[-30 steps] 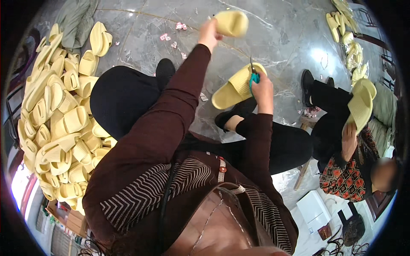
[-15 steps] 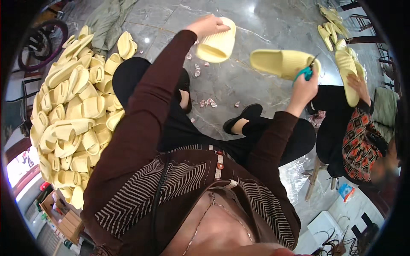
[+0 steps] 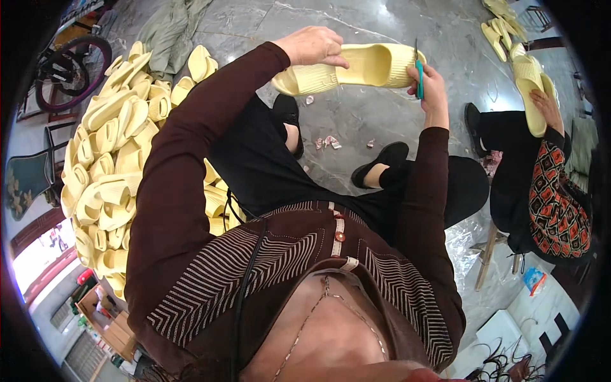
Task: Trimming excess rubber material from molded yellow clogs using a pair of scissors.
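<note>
Two pale yellow slippers are held together over the floor, overlapping end to end. My left hand (image 3: 312,48) is closed on the left slipper (image 3: 305,80), with the thumb near its ribbed strap. My right hand (image 3: 431,92) grips the strap end of the right slipper (image 3: 363,65) and also holds scissors (image 3: 419,81). The scissors have teal handles, and their dark blades point away from me beside the ribbed strap. How far the slippers overlap is hard to tell.
A large heap of yellow slippers (image 3: 105,165) lies at my left. At the right, a co-worker's hand (image 3: 547,109) holds another yellow slipper (image 3: 530,89). Small crumpled scraps (image 3: 329,142) lie on the grey floor by my shoes. More slippers (image 3: 496,35) lie at the far right.
The two slippers, held apart before, have come together. My right hand has moved left and away from me with the scissors. The view has shifted slightly.
</note>
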`<state>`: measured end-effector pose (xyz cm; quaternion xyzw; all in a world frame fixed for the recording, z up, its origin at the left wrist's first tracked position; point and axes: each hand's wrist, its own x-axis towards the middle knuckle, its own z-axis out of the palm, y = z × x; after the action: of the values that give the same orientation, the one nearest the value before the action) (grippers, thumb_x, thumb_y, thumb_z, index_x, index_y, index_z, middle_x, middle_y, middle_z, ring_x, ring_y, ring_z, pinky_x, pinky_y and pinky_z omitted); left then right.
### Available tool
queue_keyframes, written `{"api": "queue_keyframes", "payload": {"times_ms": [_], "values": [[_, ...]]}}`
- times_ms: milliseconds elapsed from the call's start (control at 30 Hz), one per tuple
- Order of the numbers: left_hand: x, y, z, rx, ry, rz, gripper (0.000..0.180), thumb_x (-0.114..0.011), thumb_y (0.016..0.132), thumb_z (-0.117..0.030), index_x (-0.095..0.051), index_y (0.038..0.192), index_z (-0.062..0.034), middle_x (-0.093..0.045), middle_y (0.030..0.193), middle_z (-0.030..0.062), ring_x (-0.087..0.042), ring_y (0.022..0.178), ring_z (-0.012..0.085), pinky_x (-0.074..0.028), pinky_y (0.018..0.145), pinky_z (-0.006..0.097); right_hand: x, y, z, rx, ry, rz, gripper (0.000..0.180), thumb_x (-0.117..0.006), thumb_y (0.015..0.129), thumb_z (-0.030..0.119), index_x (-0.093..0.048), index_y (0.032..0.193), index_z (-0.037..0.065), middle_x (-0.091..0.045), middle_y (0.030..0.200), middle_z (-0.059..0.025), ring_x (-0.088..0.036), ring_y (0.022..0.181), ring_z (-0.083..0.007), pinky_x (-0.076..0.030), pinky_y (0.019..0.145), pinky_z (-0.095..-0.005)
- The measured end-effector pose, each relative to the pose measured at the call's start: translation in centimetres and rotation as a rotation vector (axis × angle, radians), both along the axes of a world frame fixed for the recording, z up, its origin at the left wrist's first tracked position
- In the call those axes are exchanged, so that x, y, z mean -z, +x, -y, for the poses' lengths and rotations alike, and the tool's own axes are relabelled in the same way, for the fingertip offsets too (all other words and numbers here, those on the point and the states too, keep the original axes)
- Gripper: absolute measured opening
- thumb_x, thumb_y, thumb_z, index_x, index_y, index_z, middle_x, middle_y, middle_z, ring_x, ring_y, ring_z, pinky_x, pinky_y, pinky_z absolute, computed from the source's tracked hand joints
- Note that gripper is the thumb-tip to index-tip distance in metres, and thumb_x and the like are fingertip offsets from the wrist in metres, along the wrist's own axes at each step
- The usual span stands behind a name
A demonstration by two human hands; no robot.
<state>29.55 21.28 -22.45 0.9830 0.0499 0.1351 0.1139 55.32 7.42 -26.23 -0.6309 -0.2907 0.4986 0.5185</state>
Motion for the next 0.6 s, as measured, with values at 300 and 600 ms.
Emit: {"api": "queue_keyframes", "payload": {"times_ms": [300,600], "values": [[1.4,-0.3,0.6,0.017,-0.183,-0.147,0.037,-0.055,0.077,-0.04,-0.054,0.074,-0.0031,-0.052,0.075,0.009,-0.053,0.066,0.0254,-0.044,0.059,0.035,3.5,-2.6,-0.5,-0.112,-0.034,-0.202,0.019,-0.064,0.072,0.015,-0.055,0.082,0.002,-0.048,0.056,-0.0009,-0.044,0.04,-0.0102,-0.039,0.037,-0.0234],[-2.9,-2.4,-3.5,-0.778,-0.896,-0.176,0.048,-0.047,0.081,-0.044,-0.047,0.11,-0.0056,-0.05,0.106,0.0142,-0.057,0.075,0.0249,-0.046,0.07,0.031,5.9,0.7,0.5,0.311,-0.048,-0.274,0.02,-0.065,0.068,0.013,-0.053,0.079,0.001,-0.046,0.054,-0.0029,-0.045,0.04,-0.0123,-0.042,0.036,-0.0269]]}}
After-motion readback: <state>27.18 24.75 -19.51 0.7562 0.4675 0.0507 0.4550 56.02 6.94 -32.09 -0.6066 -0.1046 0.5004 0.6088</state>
